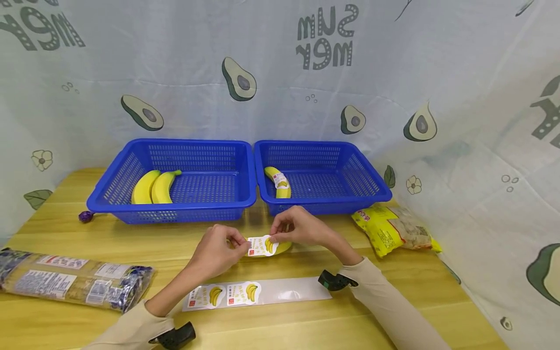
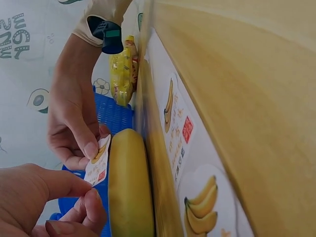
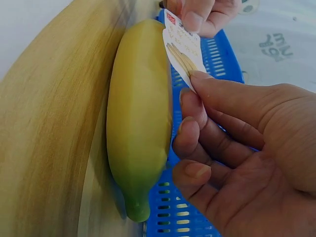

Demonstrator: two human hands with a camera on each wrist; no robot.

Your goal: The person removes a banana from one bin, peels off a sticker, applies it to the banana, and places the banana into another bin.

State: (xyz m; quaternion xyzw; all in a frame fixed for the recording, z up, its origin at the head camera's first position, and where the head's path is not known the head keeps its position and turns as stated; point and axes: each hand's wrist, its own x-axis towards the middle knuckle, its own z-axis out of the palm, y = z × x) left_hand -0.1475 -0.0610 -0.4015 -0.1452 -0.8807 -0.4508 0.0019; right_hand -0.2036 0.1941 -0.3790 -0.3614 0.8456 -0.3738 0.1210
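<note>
Leftmost on the wooden table, as I watch through the head camera, lies a long clear packet with printed white labels. Beyond it sits a small purple object, just beside a blue left basket that holds two yellow bananas side by side near its left end. Nearer the person, a pale backing strip runs crosswise, with two banana-picture stickers at its left part and bare shiny sheet at its right.

Above that strip I see the left hand, thumb and forefinger closed together on the left end of a white sticker. Under the sticker, a single banana lies on the table, between the strip and the baskets; I cannot tell whether sticker and fruit touch. The right hand pinches the sticker's other end between thumb and fingertip, its remaining fingers loosely bent; neither hand grips the fruit.

Behind the right hand stands the blue right basket, with a stickered banana along its left side. Farthest right on the table rests a yellow bag, partly see-through.
</note>
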